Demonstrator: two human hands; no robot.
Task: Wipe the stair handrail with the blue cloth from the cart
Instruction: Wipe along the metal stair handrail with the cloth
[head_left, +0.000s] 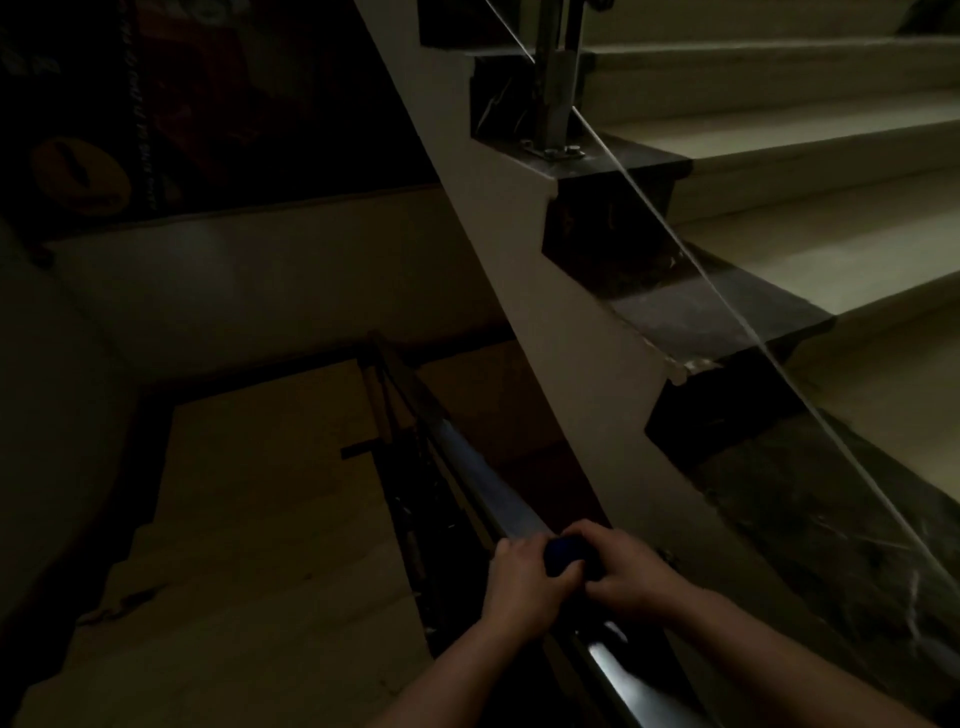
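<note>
Dimly, a stairwell shows from above; the handrail (498, 493), a smooth metal tube, runs from the bottom edge up toward the middle of the view, with a bright glint on it near the bottom. Both hands meet on it low in the view; the left hand (522, 579) sits on the rail's left side and the right hand (626, 571) on its right, knuckles up, the two touching at the thumbs. Between them the blue cloth (563, 555) lies bunched on top of the rail; only a small dark-blue patch shows, the rest hidden under the fingers. The grip of each hand is closed: the left fingers curl over the rail and one side of the cloth, the right fingers curl over the other; how far the cloth wraps round the tube cannot be told in this light. Both forearms are bare and come in from the bottom edge. To the right a flight of pale steps (831, 249) with dark edges climbs away; a thin pale line (724, 301) slants down across them; a metal post (558, 78) is bolted to a step near the top. Below left lies a pale landing floor (260, 493), beneath the rail.
</note>
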